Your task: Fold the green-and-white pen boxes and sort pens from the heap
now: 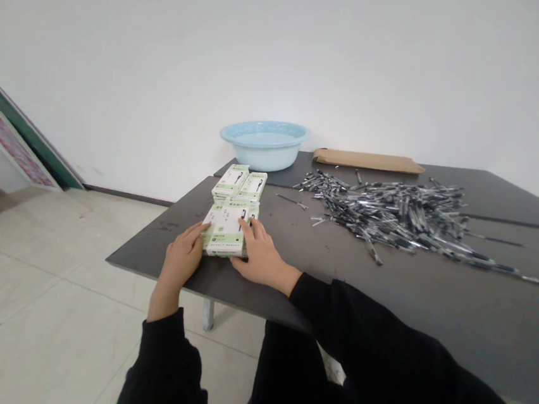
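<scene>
The front boxes (225,232), green and white, lie on the table (297,244) and are held between both hands. The left hand (186,254) is laid along their left side, fingers close together; the right hand (260,252) is set over their right side, with the thumb low at the near edge. By this two-sided hold, the boxes are probably kept from sliding. The back boxes (232,180) are set just beyond the hands, perhaps so that they stay within reach. The pile of pens (394,212) is spread to the right of the right hand, well apart from it. Beyond the hands, a basin (267,151) is placed, with a strip of cardboard (365,160) to its right.

The left thumb is hidden, the front boxes cannot be surely counted, their print is too small to be read, and the basin's inside is mostly concealed.
</scene>
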The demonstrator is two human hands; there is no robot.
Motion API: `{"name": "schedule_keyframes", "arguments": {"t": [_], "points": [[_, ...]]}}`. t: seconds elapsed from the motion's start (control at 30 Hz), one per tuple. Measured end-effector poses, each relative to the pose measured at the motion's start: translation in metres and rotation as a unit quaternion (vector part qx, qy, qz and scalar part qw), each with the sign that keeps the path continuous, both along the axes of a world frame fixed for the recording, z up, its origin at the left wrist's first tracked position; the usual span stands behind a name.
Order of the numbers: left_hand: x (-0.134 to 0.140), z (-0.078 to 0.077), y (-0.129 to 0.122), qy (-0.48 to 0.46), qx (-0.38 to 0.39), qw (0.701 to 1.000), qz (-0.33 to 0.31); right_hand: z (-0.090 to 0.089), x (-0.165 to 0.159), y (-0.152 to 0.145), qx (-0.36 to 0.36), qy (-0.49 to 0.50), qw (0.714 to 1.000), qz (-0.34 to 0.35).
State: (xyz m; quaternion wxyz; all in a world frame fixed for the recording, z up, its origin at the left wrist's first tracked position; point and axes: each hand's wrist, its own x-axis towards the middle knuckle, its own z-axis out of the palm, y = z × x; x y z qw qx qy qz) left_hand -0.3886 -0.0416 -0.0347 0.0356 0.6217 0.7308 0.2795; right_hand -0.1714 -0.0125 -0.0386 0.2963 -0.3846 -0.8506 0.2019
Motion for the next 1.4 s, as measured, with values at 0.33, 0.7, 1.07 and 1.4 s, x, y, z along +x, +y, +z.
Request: {"name": "schedule_keyframes", "arguments": {"t": [0.33, 0.7, 1.07, 1.4], "points": [[-0.005, -0.003, -0.002, -0.030, 0.020, 0.999, -0.022, 0.000, -0.003, -0.001, -0.002, -0.008, 1.000, -0.014], [-0.005, -0.002, -0.003, -0.035, 0.022, 0.999, -0.020, 0.006, -0.003, 0.006, 0.013, -0.004, 1.000, -0.009], [0.000, 0.003, -0.007, -0.125, 0.034, 0.991, -0.020, 0.010, -0.007, 0.001, 0.014, -0.019, 1.000, 0.004], [-0.035, 0.053, 0.051, -0.295, 0.099, 0.949, 0.048, 0.040, 0.029, 0.114, -0.038, 0.078, 0.996, -0.024]]}}
